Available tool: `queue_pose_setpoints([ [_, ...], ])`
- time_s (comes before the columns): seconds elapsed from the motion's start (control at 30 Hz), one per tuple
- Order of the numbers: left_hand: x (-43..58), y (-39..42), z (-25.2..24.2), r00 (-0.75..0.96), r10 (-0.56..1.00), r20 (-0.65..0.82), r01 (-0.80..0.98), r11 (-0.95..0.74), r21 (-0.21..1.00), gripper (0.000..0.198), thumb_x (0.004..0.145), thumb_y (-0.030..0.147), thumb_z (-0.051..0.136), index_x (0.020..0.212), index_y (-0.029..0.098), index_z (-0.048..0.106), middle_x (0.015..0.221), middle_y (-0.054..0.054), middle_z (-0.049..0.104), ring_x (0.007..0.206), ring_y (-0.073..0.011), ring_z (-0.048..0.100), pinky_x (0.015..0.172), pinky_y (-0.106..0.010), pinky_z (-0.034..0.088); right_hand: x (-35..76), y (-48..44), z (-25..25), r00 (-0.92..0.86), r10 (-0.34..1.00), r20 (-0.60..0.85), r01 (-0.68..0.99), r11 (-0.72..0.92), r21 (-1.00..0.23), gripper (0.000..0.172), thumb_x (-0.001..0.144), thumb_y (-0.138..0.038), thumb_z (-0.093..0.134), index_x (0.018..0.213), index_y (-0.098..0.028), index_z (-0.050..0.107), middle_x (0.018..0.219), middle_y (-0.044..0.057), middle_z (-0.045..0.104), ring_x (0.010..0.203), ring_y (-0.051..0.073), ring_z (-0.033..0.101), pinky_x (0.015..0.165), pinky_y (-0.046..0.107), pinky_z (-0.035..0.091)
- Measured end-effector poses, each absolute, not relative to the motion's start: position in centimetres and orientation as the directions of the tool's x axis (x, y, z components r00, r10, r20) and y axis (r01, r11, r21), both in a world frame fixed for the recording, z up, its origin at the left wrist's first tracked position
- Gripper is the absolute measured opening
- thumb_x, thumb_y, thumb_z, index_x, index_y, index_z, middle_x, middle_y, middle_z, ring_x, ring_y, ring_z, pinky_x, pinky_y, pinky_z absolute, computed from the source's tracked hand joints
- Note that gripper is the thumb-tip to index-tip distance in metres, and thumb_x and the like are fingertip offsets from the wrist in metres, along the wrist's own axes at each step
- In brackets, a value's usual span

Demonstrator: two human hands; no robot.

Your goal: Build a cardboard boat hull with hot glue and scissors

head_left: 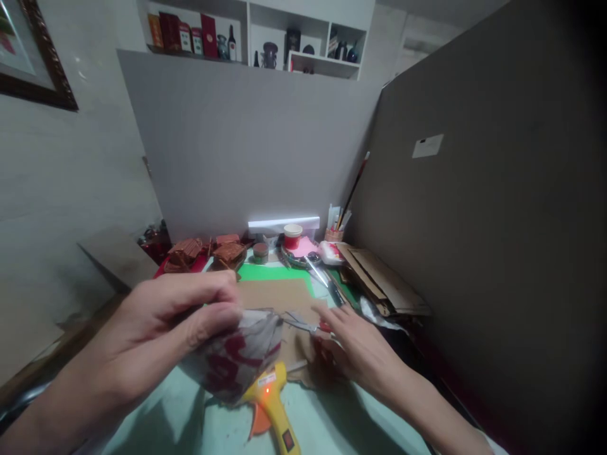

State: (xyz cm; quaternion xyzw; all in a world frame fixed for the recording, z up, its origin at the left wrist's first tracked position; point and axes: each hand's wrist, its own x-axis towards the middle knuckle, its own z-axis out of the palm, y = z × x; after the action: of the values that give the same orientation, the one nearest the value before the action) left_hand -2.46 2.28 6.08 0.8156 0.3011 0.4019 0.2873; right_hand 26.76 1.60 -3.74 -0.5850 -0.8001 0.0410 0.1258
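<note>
My left hand (pixel 175 316) is closed on a crumpled clear plastic bag with red print (pixel 237 357), held just above the table. My right hand (pixel 353 344) reaches forward with its fingers stretched out, the fingertips near a pair of scissors with red handles (pixel 308 327) that lies on a brown cardboard sheet (pixel 279 297). A yellow glue gun (pixel 275 404) lies on the table below the bag, with a small light glowing on it.
A green cutting mat (pixel 275 273) lies under the cardboard. Behind it stand small brown model houses (pixel 208 253), a red paper cup (pixel 293 236), a small jar (pixel 260 252), a brush holder (pixel 334 232) and stacked cardboard pieces (pixel 384 281). Grey partition boards (pixel 246 145) wall in the desk.
</note>
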Motion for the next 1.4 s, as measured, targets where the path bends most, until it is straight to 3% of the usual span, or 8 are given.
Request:
queue_pose_setpoints([
  [0.13,-2.7,2.3,5.6,0.535,0.775,0.335,0.183,-0.494,0.85,0.023,0.095,0.042,0.061,0.078,0.028,0.068,0.07,0.005,0.066,0.058,-0.0119,0.064,0.054,-0.018,0.052,26.1,1.9,-5.8,-0.232,0.973,0.019,0.973,0.232,-0.003,0.02,0.099,-0.023,0.065,0.117,-0.015,0.065,0.113,0.007,0.066,0.107,0.024,0.065,0.094,0.046,0.055],
  [0.4,-2.4,2.4,5.9,0.452,0.786,0.422,0.134,-0.527,0.839,0.014,0.079,0.043,0.079,0.091,0.035,0.079,0.078,0.006,0.077,0.064,-0.0127,0.069,0.059,-0.015,0.056,25.9,2.2,-6.5,-0.179,0.984,-0.021,0.98,0.181,0.087,0.026,0.097,-0.028,0.068,0.119,-0.015,0.064,0.12,0.009,0.064,0.113,0.026,0.063,0.097,0.048,0.054],
  [0.63,-1.3,1.4,7.0,0.531,0.812,0.242,-0.018,-0.275,0.961,0.016,0.08,0.036,0.077,0.072,0.022,0.075,0.065,0.003,0.065,0.051,-0.0129,0.064,0.048,-0.02,0.052,26.6,1.5,-5.7,-0.178,0.978,0.113,0.919,0.206,-0.336,0.011,0.095,-0.021,0.058,0.103,-0.013,0.058,0.102,0.01,0.063,0.093,0.024,0.063,0.085,0.044,0.055],
  [0.8,-1.8,2.0,6.7,0.626,0.738,0.251,0.009,-0.328,0.945,0.012,0.082,0.022,0.073,0.071,0.019,0.074,0.065,0.001,0.068,0.054,-0.0144,0.067,0.05,-0.02,0.053,26.5,-0.8,-2.5,-0.23,0.953,0.198,0.578,0.297,-0.76,0.046,0.101,-0.045,0.041,0.141,-0.022,0.038,0.109,0.009,0.065,0.095,0.019,0.069,0.082,0.031,0.059],
  [0.9,-1.5,1.9,6.9,0.604,0.77,0.205,-0.015,-0.246,0.969,0.01,0.08,0.022,0.075,0.071,0.019,0.076,0.064,0.001,0.07,0.054,-0.0148,0.067,0.051,-0.02,0.054,26.0,-2.5,-0.7,-0.253,0.956,0.149,0.233,0.21,-0.95,0.067,0.086,-0.054,0.072,0.145,-0.032,0.049,0.11,0.005,0.067,0.087,0.018,0.069,0.079,0.028,0.059],
  [0.97,-1.3,1.7,7.0,0.59,0.787,0.182,-0.04,-0.197,0.98,0.009,0.077,0.024,0.078,0.07,0.019,0.076,0.064,0.0,0.072,0.053,-0.0153,0.068,0.05,-0.02,0.054,25.5,-3.5,0.2,-0.314,0.923,0.222,0.143,0.277,-0.95,0.074,0.074,-0.058,0.083,0.139,-0.032,0.058,0.102,0.005,0.069,0.084,0.021,0.069,0.078,0.029,0.059],
  [1.17,-1.4,2.1,6.8,0.639,0.746,0.186,-0.064,-0.19,0.98,0.014,0.081,0.033,0.081,0.075,0.021,0.078,0.07,-0.001,0.073,0.055,-0.0168,0.072,0.052,-0.022,0.059,24.2,-4.6,1.6,-0.36,0.829,0.428,0.308,0.539,-0.784,0.058,0.084,-0.079,0.061,0.114,-0.03,0.072,0.087,0.005,0.07,0.075,0.022,0.065,0.07,0.027,0.057],
  [1.4,-1.6,1.9,6.3,0.698,0.68,0.225,-0.047,-0.27,0.962,0.005,0.084,0.028,0.079,0.082,0.025,0.082,0.076,-0.001,0.075,0.057,-0.0163,0.074,0.051,-0.02,0.059,23.6,-4.5,2.0,-0.43,0.775,0.462,0.351,0.615,-0.706,0.055,0.095,-0.073,0.046,0.123,-0.032,0.069,0.097,0.006,0.073,0.083,0.023,0.069,0.072,0.029,0.06],
])
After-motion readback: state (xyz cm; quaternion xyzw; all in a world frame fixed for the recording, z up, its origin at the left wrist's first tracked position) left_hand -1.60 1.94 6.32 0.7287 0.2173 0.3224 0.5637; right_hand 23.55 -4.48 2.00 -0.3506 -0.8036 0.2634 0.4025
